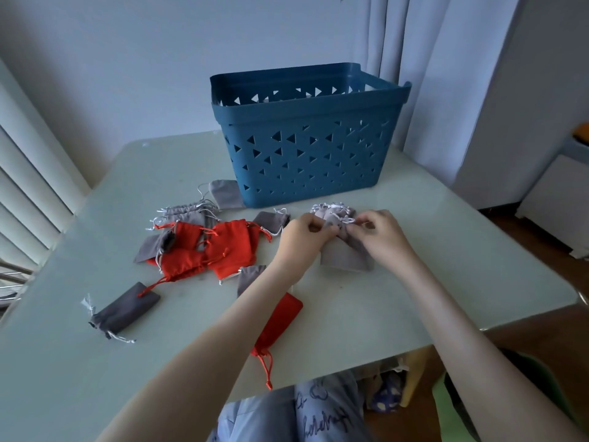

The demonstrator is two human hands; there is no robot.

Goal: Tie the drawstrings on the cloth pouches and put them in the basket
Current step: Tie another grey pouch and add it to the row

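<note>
1. Near edge: a red pouch (pixel 280 323) lies flat, partly hidden by the left forearm, with its cords trailing over the edge. A dark pouch (pixel 126 312) lies toward the left edge.
2. Centre of the table (pixel 446 250): the grey pouch (pixel 345 261) being worked lies flat. Its long axis runs from near edge to far edge, mouth at the far end.
3. The left hand (pixel 298 240) and right hand (pixel 381 236) flank that mouth with fingers curled, each pinching at the cords (pixel 345 221) between them. Whether a knot is formed cannot be told.
4. Left of the hands: a pile (pixel 207 247) of red and grey pouches, cords loose and overlapping.
5. Just beyond the hands: a pale pouch (pixel 331 212) with its mouth gathered, near the basket's foot.
6. Far edge: the basket (pixel 306 154) stands upright, straight beyond the grey pouch along its axis. Its contents are not visible.
7. Judgement: both hands are about equally near the basket, so either could lift the pouch forward and over the near rim once it is tied.
</note>
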